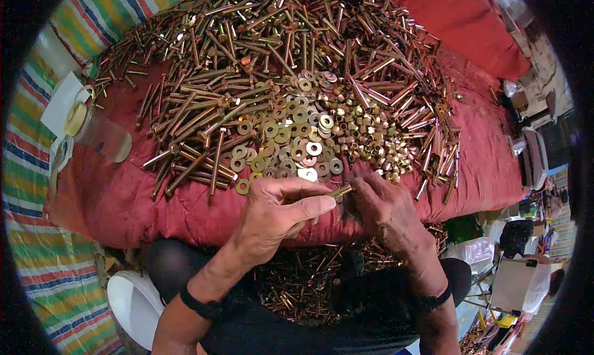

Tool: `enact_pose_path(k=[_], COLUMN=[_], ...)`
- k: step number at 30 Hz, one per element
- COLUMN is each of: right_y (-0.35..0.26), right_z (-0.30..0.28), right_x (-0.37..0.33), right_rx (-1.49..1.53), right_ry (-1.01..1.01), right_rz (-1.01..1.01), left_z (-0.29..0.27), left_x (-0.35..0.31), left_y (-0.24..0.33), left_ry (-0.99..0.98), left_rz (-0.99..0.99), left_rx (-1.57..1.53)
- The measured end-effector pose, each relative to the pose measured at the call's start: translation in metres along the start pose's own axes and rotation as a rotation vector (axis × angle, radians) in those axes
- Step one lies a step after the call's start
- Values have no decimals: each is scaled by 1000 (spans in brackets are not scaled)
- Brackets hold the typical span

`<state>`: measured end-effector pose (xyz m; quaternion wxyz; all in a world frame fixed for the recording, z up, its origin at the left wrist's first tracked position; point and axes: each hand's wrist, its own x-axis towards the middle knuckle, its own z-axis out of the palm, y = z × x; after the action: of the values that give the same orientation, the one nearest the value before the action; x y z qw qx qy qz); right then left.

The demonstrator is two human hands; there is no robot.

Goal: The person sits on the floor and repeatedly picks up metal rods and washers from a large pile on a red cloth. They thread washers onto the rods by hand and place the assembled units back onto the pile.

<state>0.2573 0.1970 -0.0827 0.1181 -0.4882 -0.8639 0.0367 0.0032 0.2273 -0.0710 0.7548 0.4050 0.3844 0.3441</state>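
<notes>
Your left hand (267,214) is up in the head view, thumb and fingers pinching a gold-coloured fastener (340,192) near the front edge of the red cloth (117,197). Just beside its tip, your right hand (391,211) curls its fingers down; whether they grip anything, I can't tell. Right beyond lie flat washers (314,149), small nuts (374,138) to their right, long bolts (201,111) heaped left and behind.

Makeshift wkshp: bolts (284,36), washers (272,148) & nuts (371,148) heaped on red cloth (124,191), striped tarp (52,262) alongside.
</notes>
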Motion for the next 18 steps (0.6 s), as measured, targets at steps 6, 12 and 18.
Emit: enact_pose_path(k=[6,12,18], right_y=[-7,-33,-35], right_z=[-15,-47,-52], right_x=[6,-6,-8], right_rx=[125,1106,823], right_ry=[115,136,158], right_rz=[67,530,295], left_z=[-2,4,-3], left_x=[0,-1,-3], left_y=[5,2,1], left_ry=[-61,-89,-206], left_rz=[-14,55,-131], left_rx=[-5,86,13])
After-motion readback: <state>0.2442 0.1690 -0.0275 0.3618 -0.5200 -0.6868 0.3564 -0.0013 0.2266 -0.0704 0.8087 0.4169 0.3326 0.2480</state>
